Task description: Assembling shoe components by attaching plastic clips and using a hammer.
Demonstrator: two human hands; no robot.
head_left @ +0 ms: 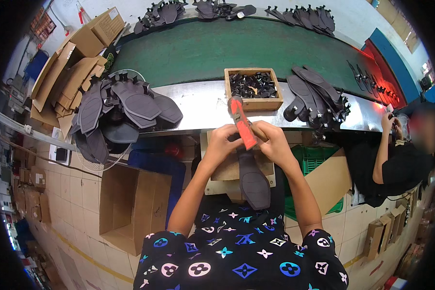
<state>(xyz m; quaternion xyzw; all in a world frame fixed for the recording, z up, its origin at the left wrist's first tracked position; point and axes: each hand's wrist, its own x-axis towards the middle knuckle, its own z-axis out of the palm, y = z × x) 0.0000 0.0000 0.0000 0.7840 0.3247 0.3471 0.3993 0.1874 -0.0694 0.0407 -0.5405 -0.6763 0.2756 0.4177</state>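
Both hands are working a dark sole.
Left hand is pinching its top; right hand is clenching the red-handled tool, wooden box lying just beyond the fingers.

Cardboard everywhere, boxes left and right

An open brown cardboard box sits on the tiled floor at the person's left; flattened brown cardboard sheets pile at the bench's far left corner, with a closed carton above them; small brown boxes line the left wall, and more small cartons stand by the floor at right.
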